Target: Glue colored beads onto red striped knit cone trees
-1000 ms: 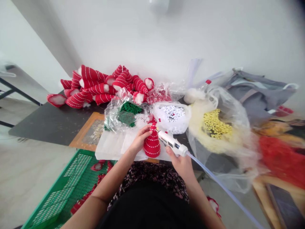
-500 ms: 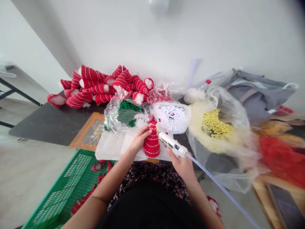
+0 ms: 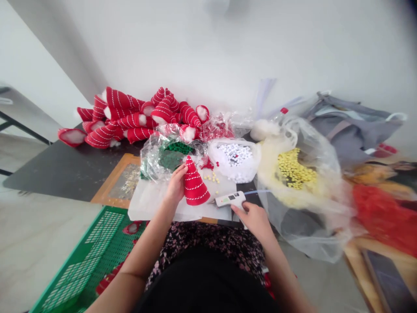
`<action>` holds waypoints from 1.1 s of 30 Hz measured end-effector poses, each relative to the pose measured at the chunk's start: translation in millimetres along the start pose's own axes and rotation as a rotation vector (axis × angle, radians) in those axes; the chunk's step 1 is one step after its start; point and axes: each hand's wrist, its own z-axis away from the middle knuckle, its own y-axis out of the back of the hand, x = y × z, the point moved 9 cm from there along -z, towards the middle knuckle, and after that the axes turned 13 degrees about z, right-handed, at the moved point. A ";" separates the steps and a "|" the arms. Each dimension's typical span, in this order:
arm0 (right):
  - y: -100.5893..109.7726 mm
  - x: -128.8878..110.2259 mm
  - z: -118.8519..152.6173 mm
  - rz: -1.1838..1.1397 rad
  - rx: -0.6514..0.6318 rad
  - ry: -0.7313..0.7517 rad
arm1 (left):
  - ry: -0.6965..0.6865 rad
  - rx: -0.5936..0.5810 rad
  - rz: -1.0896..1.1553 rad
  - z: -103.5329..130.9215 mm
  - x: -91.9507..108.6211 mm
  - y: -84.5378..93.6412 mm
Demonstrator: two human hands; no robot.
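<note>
The dark tabletop (image 3: pixel 61 171) carries a plastic bag of yellow balls (image 3: pixel 325 234) at its right end and a heap of striped red cones (image 3: pixel 127 117) along its far edge, toward the left. A green crate (image 3: pixel 89 237) stands below the near edge. White paper (image 3: pixel 146 202) lies by the middle of that near edge; above it, the left hand (image 3: pixel 177 186) pinches one red cone (image 3: pixel 196 189) near its tip, base tilted rightward. The right hand (image 3: pixel 257 218), apart from the left, grips a white glue gun (image 3: pixel 230 199), its nozzle just beside the cone's base. Loose yellow balls (image 3: pixel 213 177) dot the paper.
</note>
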 end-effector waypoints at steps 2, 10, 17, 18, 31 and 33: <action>17.9 -4.8 -2.6 0.233 0.099 0.009 | 0.006 0.006 -0.009 0.3 -1.3 0.5; 30.1 -87.5 -78.5 0.171 0.031 0.421 | 0.025 0.014 -0.024 -1.0 -6.3 -0.2; 9.8 -114.5 -111.2 0.184 -0.020 0.491 | 0.028 0.043 -0.012 0.2 -4.3 5.6; 13.0 -113.6 -108.6 0.161 -0.011 0.490 | 0.032 0.045 -0.005 0.4 -4.2 5.5; 72.0 -180.3 -45.3 -0.431 0.250 0.799 | 0.001 -0.029 -0.081 7.0 -9.9 -12.1; 69.7 -187.1 -44.0 -0.386 0.292 0.830 | -0.002 -0.060 -0.093 8.8 -10.5 -17.6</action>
